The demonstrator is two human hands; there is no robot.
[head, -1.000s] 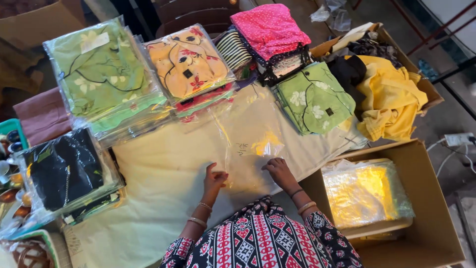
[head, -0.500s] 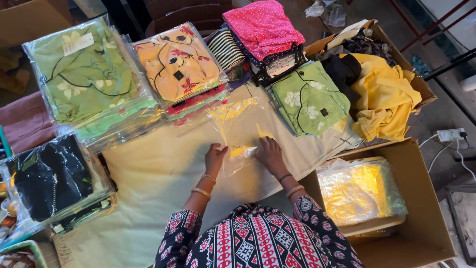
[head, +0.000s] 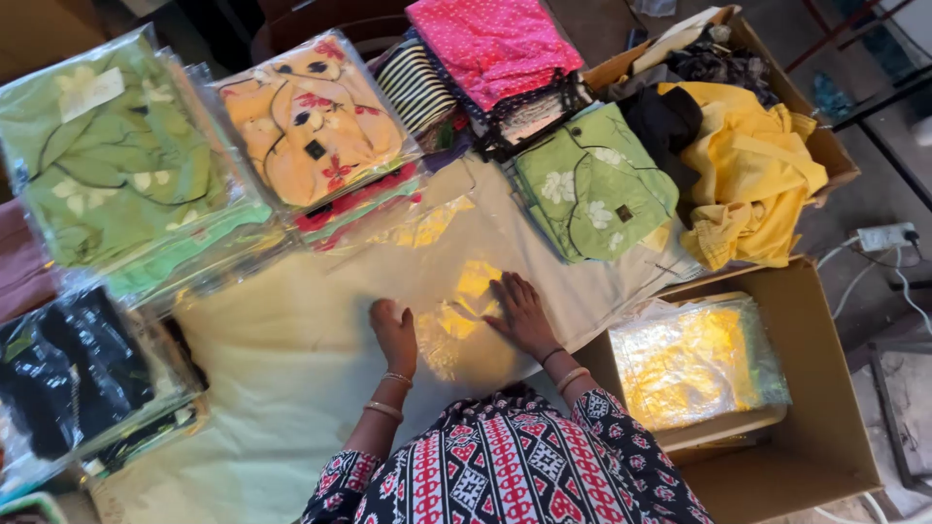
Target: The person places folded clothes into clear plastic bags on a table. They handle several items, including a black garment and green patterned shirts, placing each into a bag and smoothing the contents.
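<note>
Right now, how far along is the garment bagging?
Done: bagged stacks sit around the table, green, orange and black, and bagged yellow pieces lie in the cardboard box. In hand: left hand and right hand press flat a clear bag holding a yellow piece, no closed grip visible. Left: loose yellow garments unbagged in the far box.

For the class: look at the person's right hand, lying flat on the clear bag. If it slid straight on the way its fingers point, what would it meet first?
The right hand points up and slightly left across the clear plastic bag. Past the bag's far edge, it would probably first reach the stack of packed orange garments, though depth is hard to judge.
</note>
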